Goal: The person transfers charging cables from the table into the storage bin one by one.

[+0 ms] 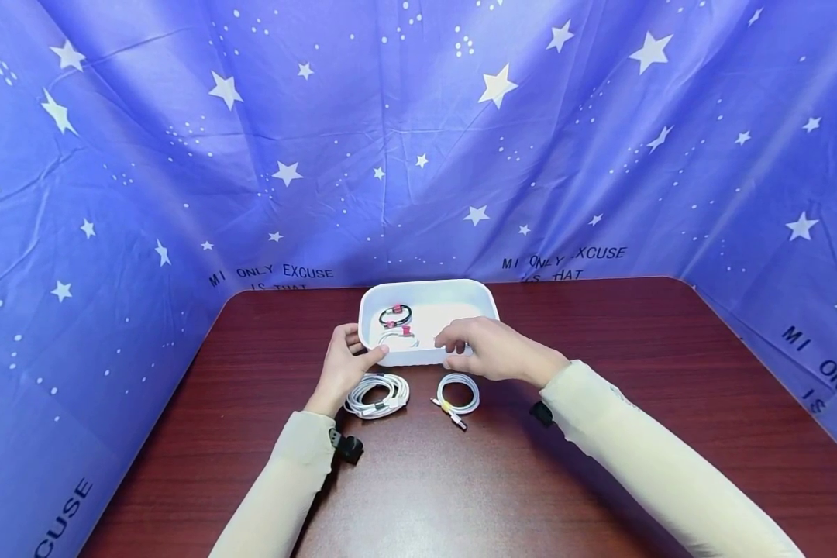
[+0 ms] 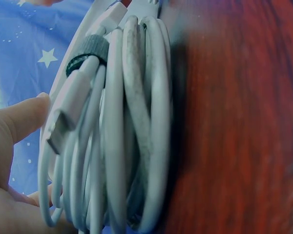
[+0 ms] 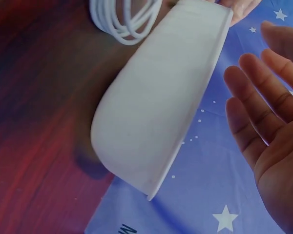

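A white plastic bin (image 1: 428,357) stands near the table's far edge. My left hand (image 1: 345,364) grips its front left corner, thumb at the front and fingers along the left side. Inside the bin, at its left, lie a black coiled cable (image 1: 384,317) and a white coiled cable (image 1: 389,338), both with red parts. Over the bin's front right rim hovers my right hand (image 1: 491,349), its fingers loosely bent with nothing in them. A thick white cable coil (image 2: 117,126) with a dark strap lies just in front of my left hand.
A smaller white USB cable coil (image 1: 476,395) with a yellow tie lies on the dark red wooden table (image 1: 418,496), in front of the bin. Behind the table hangs a blue curtain (image 1: 404,209) with stars.
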### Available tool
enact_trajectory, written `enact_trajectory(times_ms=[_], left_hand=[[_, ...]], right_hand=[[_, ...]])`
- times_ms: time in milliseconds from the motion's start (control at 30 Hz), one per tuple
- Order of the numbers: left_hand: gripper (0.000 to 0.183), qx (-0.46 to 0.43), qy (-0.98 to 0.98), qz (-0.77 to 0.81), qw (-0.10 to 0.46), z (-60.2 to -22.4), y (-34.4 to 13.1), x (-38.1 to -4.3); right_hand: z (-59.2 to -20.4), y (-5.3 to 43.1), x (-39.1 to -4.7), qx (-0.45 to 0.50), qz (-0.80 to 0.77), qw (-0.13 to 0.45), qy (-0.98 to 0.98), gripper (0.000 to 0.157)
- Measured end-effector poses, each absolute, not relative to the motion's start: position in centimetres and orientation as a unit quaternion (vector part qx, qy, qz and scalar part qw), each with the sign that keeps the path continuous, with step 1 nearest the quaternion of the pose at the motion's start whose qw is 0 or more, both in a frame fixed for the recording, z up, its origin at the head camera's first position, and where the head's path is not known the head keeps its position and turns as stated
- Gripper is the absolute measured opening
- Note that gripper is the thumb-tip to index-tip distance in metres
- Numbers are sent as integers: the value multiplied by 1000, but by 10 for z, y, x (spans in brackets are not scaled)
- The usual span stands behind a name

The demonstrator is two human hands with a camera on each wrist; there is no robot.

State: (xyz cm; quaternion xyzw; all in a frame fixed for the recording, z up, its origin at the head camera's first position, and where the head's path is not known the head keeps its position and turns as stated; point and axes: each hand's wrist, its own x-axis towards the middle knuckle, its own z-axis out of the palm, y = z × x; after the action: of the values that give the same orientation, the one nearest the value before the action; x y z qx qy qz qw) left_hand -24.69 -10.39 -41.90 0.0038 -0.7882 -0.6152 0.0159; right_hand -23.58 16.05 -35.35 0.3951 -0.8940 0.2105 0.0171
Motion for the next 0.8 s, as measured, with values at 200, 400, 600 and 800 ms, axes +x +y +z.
enact_trajectory(times_ms=[200, 400, 600, 800], left_hand=[[68, 4, -789, -615, 14, -418, -104, -247], [69, 2, -790, -612, 14, -419, -104, -247], [70, 2, -792, -610, 13, -419, -104, -247], [69, 6, -789, -614, 12, -419, -104, -247]], right_hand=[[-359, 166, -227, 388, 204, 14, -899, 26], [-365, 170, -221, 384, 200, 22, -901, 20], [-370, 176, -217, 375, 183, 10, -909, 20], [-376, 179, -217, 377, 172, 11, -910, 18]])
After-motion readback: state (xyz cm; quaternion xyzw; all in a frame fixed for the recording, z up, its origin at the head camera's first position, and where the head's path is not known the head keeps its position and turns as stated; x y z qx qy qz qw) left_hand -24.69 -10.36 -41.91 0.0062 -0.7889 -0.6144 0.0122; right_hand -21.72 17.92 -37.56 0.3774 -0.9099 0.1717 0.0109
